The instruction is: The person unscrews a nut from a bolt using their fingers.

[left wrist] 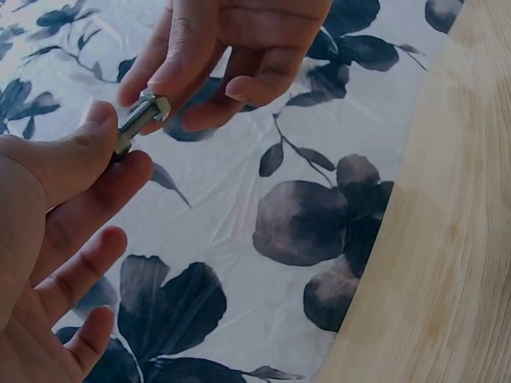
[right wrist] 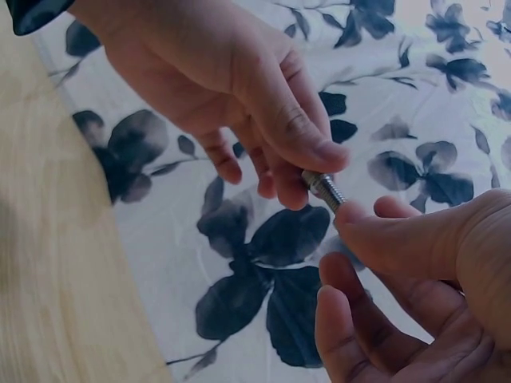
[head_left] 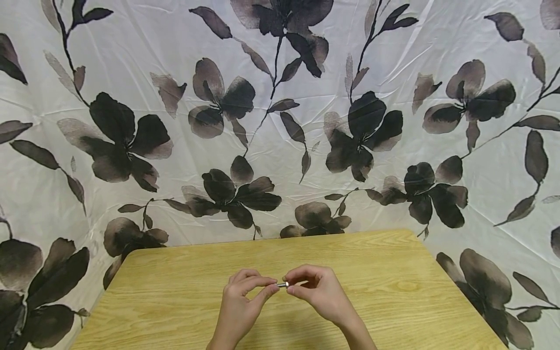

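A small silvery metal bolt (head_left: 282, 285) is held between both hands over the table, its thread showing. My left hand (head_left: 245, 296) pinches one end between thumb and index finger, the other fingers loosely bent. At the opposite end, the thumb and index finger of my right hand (head_left: 321, 294) grip it. In the left wrist view, the bolt (left wrist: 137, 124) slants, with a hexagonal piece (left wrist: 163, 107) by the right fingertips. A wider metal part sits by the left fingertips in the right wrist view, and thread (right wrist: 334, 196) runs from it to the right thumb.
The wood-grain table (head_left: 175, 291) lies beneath both hands, its far edge (head_left: 280, 238) meeting a hanging cloth (head_left: 306, 160) with dark flowers. That cloth also runs down along the table's left and right sides. A dark cuff (right wrist: 36, 12) shows at the left wrist.
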{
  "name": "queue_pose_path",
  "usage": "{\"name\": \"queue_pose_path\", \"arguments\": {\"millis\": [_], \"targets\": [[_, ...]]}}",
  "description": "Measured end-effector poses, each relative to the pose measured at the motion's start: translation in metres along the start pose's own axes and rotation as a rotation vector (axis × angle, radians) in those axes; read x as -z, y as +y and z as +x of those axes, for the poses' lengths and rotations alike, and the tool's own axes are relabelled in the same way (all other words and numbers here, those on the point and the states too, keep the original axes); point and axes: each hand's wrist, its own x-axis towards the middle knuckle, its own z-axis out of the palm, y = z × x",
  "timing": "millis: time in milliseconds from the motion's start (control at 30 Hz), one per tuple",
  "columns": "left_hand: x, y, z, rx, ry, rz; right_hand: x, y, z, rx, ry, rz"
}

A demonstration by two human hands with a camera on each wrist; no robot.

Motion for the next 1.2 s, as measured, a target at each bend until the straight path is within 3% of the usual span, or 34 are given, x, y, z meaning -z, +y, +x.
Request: {"name": "queue_pose_path", "arguments": {"millis": [200,333,567,733,1200], "targets": [[-0.0005,0.0003,0.0003,-0.009,0.018,-0.009,0.0002,0.0013,-0.0003,0.026,0.003,0.006],[-0.0004,-0.0001,0.0022,-0.077,0.052,-0.018,0.0008,0.0007,0.0000,0.019,0.003,0.002],[0.0001,-0.0009,0.0046,-0.186,0.094,-0.056,0.0021,0.0004,0.0017,-0.066,0.024,-0.015],[-0.0002,-0.0019,0.0043,-0.213,0.074,-0.105,0.0025,0.0009,0.0021,-0.081,-0.010,-0.031],[-0.0028,-0.0037,0.0043,-0.247,0.068,-0.100,0.0025,-0.0012,0.0010,-0.074,-0.058,-0.020]]}}
